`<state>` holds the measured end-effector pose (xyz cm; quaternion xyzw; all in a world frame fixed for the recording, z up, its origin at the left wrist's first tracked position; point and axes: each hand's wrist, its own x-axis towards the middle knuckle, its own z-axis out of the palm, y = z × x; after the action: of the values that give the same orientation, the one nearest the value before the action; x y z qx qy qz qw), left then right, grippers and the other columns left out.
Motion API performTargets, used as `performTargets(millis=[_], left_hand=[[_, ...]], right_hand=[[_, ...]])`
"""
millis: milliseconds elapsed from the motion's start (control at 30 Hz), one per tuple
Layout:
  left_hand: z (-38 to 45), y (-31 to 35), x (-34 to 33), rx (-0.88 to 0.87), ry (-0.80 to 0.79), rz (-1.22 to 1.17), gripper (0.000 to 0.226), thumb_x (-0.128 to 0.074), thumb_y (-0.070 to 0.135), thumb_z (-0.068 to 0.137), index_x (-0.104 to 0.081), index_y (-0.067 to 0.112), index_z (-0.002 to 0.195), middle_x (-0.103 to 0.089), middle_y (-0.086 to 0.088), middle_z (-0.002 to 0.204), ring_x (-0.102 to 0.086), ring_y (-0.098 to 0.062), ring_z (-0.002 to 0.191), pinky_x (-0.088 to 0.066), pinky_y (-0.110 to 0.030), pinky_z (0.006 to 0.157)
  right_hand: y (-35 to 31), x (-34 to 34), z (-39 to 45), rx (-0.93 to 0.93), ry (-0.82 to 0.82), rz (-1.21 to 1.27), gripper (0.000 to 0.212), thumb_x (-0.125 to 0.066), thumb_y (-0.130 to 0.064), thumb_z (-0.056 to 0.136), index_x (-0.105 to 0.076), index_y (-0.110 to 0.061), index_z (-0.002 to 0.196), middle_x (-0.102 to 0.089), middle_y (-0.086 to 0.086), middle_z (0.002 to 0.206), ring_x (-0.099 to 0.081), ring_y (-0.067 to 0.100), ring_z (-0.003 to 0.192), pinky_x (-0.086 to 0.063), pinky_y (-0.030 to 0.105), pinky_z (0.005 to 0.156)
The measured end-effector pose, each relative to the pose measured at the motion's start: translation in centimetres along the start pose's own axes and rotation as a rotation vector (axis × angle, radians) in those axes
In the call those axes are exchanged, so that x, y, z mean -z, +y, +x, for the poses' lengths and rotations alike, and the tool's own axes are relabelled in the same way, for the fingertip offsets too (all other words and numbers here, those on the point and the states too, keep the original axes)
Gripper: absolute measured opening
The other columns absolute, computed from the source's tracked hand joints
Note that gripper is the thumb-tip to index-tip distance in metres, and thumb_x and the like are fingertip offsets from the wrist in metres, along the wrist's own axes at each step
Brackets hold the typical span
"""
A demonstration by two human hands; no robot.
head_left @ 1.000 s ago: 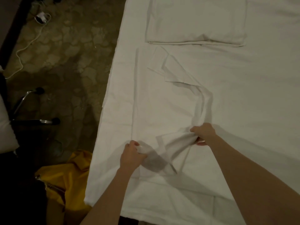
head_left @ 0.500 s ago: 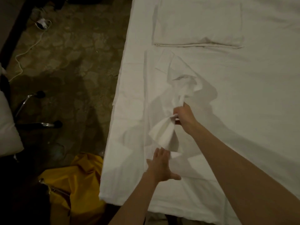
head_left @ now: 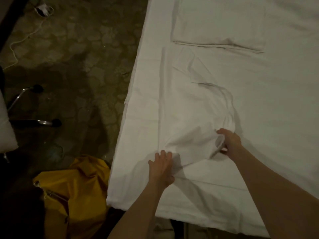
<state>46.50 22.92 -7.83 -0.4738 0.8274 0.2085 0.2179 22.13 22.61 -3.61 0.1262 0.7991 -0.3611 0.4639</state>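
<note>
Head view, looking down. Left hand (head_left: 161,167) lies flat, fingers straight and close together, pressing the near-left part of a thin white cloth (head_left: 189,118) onto the worktop (head_left: 284,118). Right hand (head_left: 229,142) is curled round a bunched fold of the same cloth, just to the right and slightly farther out; the fold stands up between thumb and fingers.

The cloth runs away from the hands toward the far side, creased, with one flap turned over near its far end. White on white, so its outline is hard to trace. It sits on the near left part of the white-sheeted worktop, close to the left edge.

Handling, my judgement: light, limp, no stiffness. It will likely sag and wrinkle wherever unsupported, and may drag the sheet beneath if pulled hard. Not fragile. Best pinched at corners or along a hem, other hand flat as anchor, then drawn taut.

Farther out: folded white rectangular fabric piece (head_left: 219,23), flat, well apart from the cloth. Off the left edge, on the mottled floor (head_left: 86,49): crumpled yellow fabric bag (head_left: 77,187) near the corner, chrome chair legs with black caps (head_left: 34,122), thin white cable (head_left: 25,37) at far left
</note>
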Motion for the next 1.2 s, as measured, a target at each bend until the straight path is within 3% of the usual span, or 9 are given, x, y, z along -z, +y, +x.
performTargets(millis=[133,200,333,500,600,800,900,1033,1200], left_hand=[[0.5,0.6,-0.3,-0.125,0.007,0.074,0.081,-0.087,0.04,0.033,-0.051,0.013,0.1,-0.057,-0.005,0.085,-0.055,-0.023,0.066,-0.044,-0.035,0.049],[1.1,0.7,-0.3,-0.136,0.015,0.1,0.075,-0.087,0.043,0.035,-0.057,0.015,0.099,-0.055,-0.003,0.084,-0.055,-0.021,0.067,-0.043,-0.035,0.05],[1.3,0.6,1.4,-0.129,-0.051,-0.004,0.065,-0.059,0.05,0.081,-0.034,0.014,0.129,-0.04,-0.006,0.12,-0.045,-0.028,0.107,-0.04,-0.041,0.081],[0.8,0.5,1.4,-0.112,-0.009,0.076,0.063,-0.08,0.037,0.063,-0.052,0.015,0.114,-0.053,-0.004,0.102,-0.057,-0.023,0.086,-0.042,-0.036,0.061],[0.8,1.2,1.1,-0.171,-0.048,0.118,0.067,-0.064,0.036,0.082,-0.032,0.011,0.136,-0.043,-0.008,0.127,-0.048,-0.028,0.111,-0.042,-0.042,0.086],[1.0,2.7,1.5,-0.241,-0.084,0.155,0.053,-0.08,0.023,0.068,-0.057,0.013,0.114,-0.061,-0.007,0.103,-0.063,-0.023,0.09,-0.049,-0.035,0.072],[1.3,1.1,1.1,-0.267,-0.143,0.214,0.045,-0.057,0.005,0.088,-0.045,0.008,0.131,-0.053,-0.012,0.13,-0.052,-0.029,0.119,-0.042,-0.038,0.096],[0.6,-4.2,0.7,-0.187,-0.224,0.199,0.051,-0.045,0.007,0.095,-0.035,0.012,0.144,-0.039,-0.011,0.148,-0.039,-0.026,0.135,-0.03,-0.033,0.11],[0.3,-4.7,0.6,-0.136,-0.152,0.119,0.05,-0.058,0.019,0.088,-0.041,0.017,0.134,-0.055,-0.007,0.13,-0.059,-0.022,0.112,-0.047,-0.031,0.09]], right_hand=[[2.2,1.1,-0.6,-0.156,-0.118,-0.445,0.018,-0.057,0.005,0.079,-0.049,-0.002,0.092,-0.05,0.015,0.086,-0.052,0.025,0.073,-0.053,0.034,0.049],[2.4,1.1,-0.5,-0.089,-0.09,-0.505,0.015,-0.047,0.01,0.086,-0.045,-0.004,0.08,-0.047,0.013,0.081,-0.048,0.021,0.064,-0.051,0.025,0.041],[2.4,1.7,0.1,-0.002,0.001,-0.231,0.027,-0.042,-0.002,0.094,-0.037,-0.013,0.07,-0.04,0.005,0.072,-0.043,0.016,0.058,-0.038,0.014,0.028],[5.5,4.5,1.5,-0.02,0.028,0.199,0.017,-0.033,0.003,0.081,-0.043,-0.009,0.074,-0.039,0.007,0.069,-0.045,0.014,0.04,-0.025,0.012,0.027],[6.5,5.6,2.1,-0.04,0.071,0.324,0.017,-0.034,0.001,0.061,-0.043,-0.01,0.071,-0.041,0.008,0.064,-0.043,0.012,0.029,-0.024,0.011,0.028],[6.9,4.9,0.8,-0.004,0.058,0.233,0.016,-0.031,-0.004,0.077,-0.033,-0.012,0.062,-0.033,0.006,0.047,-0.032,0.012,0.025,-0.023,0.011,0.029],[7.9,5.7,1.3,-0.031,0.119,-0.007,0.021,-0.04,-0.014,0.088,-0.045,-0.009,0.069,-0.042,0.008,0.064,-0.044,0.02,0.047,-0.035,0.021,0.035],[7.6,5.3,3.1,-0.118,0.049,-0.378,0.028,-0.056,-0.025,0.086,-0.063,0.0,0.098,-0.061,0.018,0.088,-0.06,0.033,0.08,-0.051,0.037,0.069],[-1.6,1.3,4.6,0.368,0.295,-0.531,0.052,-0.07,-0.027,0.083,-0.052,0.0,0.124,-0.055,0.021,0.127,-0.052,0.036,0.12,-0.041,0.042,0.097]])
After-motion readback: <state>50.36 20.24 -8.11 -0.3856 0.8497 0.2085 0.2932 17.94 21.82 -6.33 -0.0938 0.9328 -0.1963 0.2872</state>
